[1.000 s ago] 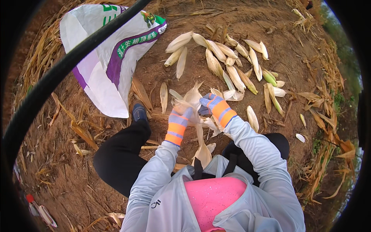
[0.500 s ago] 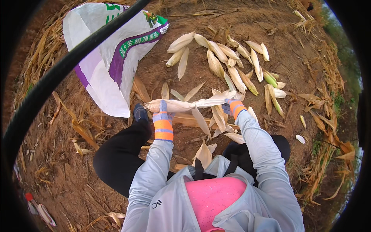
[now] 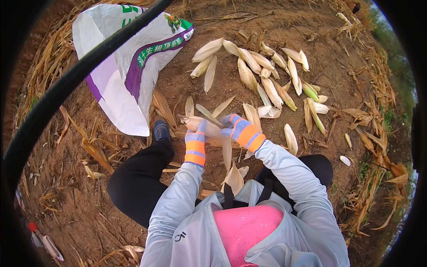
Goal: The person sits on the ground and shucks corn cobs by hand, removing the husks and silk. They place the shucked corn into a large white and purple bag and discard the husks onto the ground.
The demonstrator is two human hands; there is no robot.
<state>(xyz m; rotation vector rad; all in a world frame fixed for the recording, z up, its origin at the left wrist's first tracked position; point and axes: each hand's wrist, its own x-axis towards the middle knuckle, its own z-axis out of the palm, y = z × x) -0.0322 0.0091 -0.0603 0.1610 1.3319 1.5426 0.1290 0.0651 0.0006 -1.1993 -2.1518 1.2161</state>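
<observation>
An ear of corn (image 3: 212, 129) in pale, dry husk lies across in front of me, between my two gloved hands. My left hand (image 3: 195, 137) is closed around its left part, with the tip sticking out past the fingers. At its right end, my right hand (image 3: 240, 130) has its fingers and thumb closed on the ear. Both gloves are grey-blue with orange bands. Loose husk leaves (image 3: 234, 180) lie on the ground below the hands and just beyond them.
Ahead to the right lies a pile of unhusked corn ears (image 3: 271, 89). A white and purple woven sack (image 3: 122, 104) is spread at the far left, and a black cable (image 3: 58, 95) crosses the view there. Dry stalks (image 3: 95, 153) litter the reddish soil.
My right hand has moved left, from the stretched-out husk back to the ear. That pulled husk has left the hand. My left hand has shifted slightly right with the ear.
</observation>
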